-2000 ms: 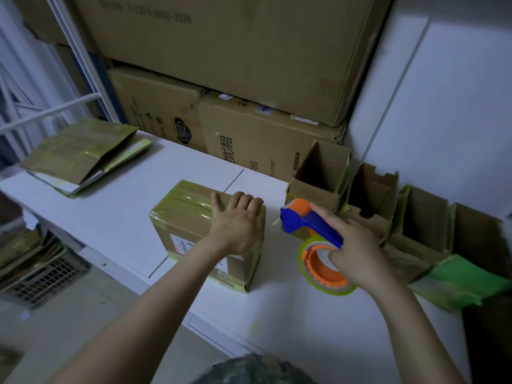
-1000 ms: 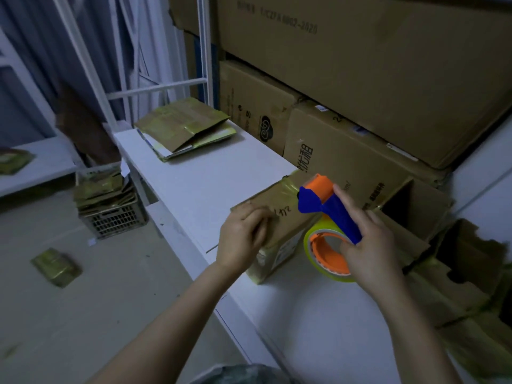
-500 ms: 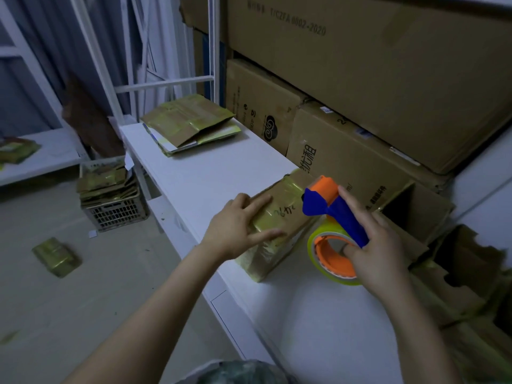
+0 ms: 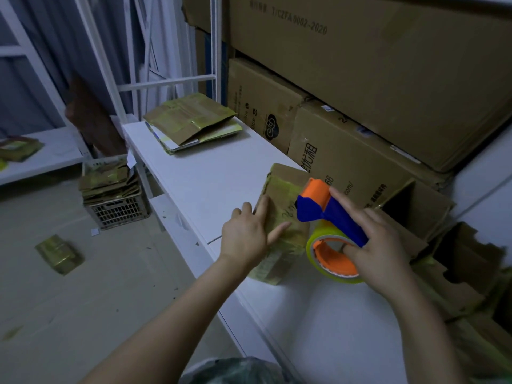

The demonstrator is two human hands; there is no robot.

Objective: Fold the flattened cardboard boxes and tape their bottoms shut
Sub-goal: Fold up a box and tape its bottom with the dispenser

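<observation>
A small cardboard box (image 4: 282,189) wrapped in yellow-green tape stands on the white table (image 4: 210,178). My left hand (image 4: 249,236) rests on its near top with fingers spread flat. Just to the right, my right hand (image 4: 379,245) grips a tape dispenser (image 4: 327,209) with a blue handle, orange head and a yellow-green tape roll (image 4: 332,256); its head touches the box's top. A stack of flattened boxes (image 4: 191,120) lies at the table's far end.
Large brown cartons (image 4: 360,79) are piled against the wall behind the table. Several folded open boxes (image 4: 415,212) stand at the right. On the floor at left are a crate of flattened cardboard (image 4: 113,189) and a loose taped box (image 4: 59,253). A white rack (image 4: 166,84) stands behind.
The view has swung left since two seconds ago. The box was turned on the table, and my left hand went from gripping its end to lying flat on top. The dispenser stays against the box.
</observation>
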